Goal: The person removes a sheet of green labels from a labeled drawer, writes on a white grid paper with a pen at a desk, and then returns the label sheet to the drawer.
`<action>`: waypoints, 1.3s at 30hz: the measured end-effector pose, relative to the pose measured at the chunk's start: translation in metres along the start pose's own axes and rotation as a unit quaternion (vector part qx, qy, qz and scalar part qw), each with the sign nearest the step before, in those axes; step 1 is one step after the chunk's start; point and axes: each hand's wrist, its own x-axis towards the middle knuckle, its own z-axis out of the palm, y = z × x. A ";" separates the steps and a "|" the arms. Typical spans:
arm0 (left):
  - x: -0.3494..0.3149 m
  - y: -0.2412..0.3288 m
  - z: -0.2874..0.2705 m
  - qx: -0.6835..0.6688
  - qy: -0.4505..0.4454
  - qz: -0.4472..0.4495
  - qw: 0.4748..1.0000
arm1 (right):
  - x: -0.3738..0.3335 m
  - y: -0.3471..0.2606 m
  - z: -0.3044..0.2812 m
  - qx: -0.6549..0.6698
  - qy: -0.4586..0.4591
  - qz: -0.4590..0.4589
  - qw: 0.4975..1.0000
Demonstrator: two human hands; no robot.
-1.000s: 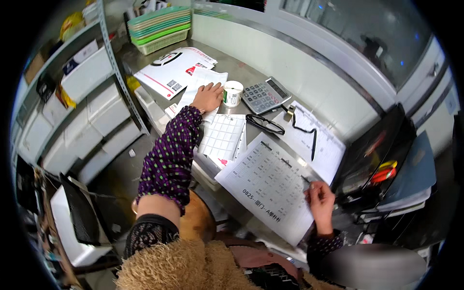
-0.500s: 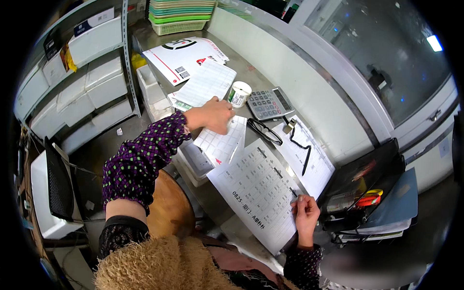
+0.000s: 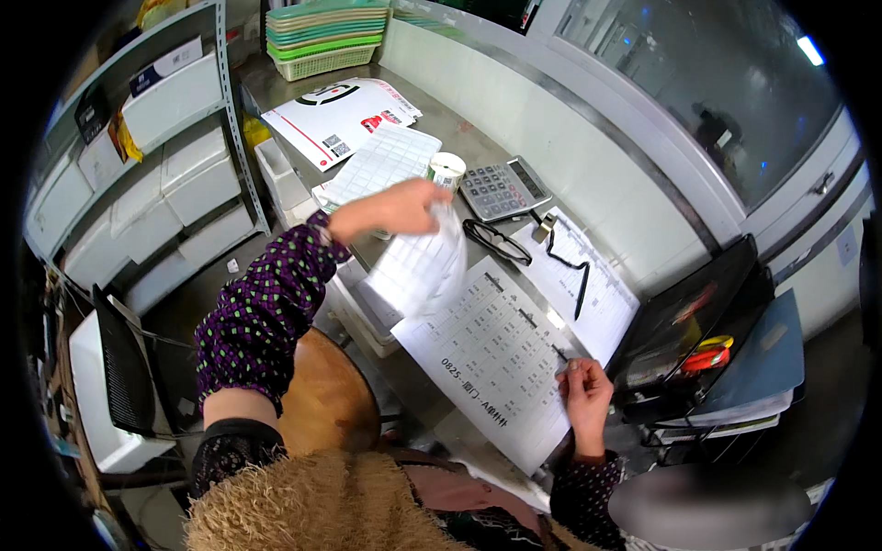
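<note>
My left hand (image 3: pixel 404 207) is closed on the upper edge of a white gridded sheet (image 3: pixel 418 266), which hangs bent and blurred below the fingers. A white paper roll (image 3: pixel 446 171) stands just beyond that hand, and another gridded sheet (image 3: pixel 384 163) lies past the wrist. At the lower right, my right hand (image 3: pixel 585 404) pinches a thin dark pen (image 3: pixel 561 354) over the right edge of a large printed table sheet (image 3: pixel 487 367). Most of the pen is hidden by the fingers.
A grey calculator (image 3: pixel 503 188), black glasses (image 3: pixel 496 241) and a second printed sheet (image 3: pixel 588 285) lie toward the wall. A black file rack (image 3: pixel 689 367) stands at the right. Stacked baskets (image 3: pixel 326 60) are at the back. Shelves with white boxes (image 3: pixel 188 174) stand left; a round stool (image 3: pixel 335 395) is below.
My left hand has lifted the gridded sheet, which now curves and blurs. The right hand keeps its pinch at the edge of the printed sheet. The whole view has shifted slightly.
</note>
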 end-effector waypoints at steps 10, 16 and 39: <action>0.017 -0.003 -0.137 0.295 0.162 -0.121 0.934 | -0.004 -0.008 0.002 -0.041 -0.022 0.003 0.999; 0.034 -0.173 -0.009 0.428 0.241 -0.056 0.869 | 0.000 -0.006 0.001 -0.049 0.000 -0.014 0.999; 0.008 -0.037 0.017 0.157 0.417 0.023 0.895 | 0.005 -0.006 -0.004 -0.025 0.075 -0.029 0.996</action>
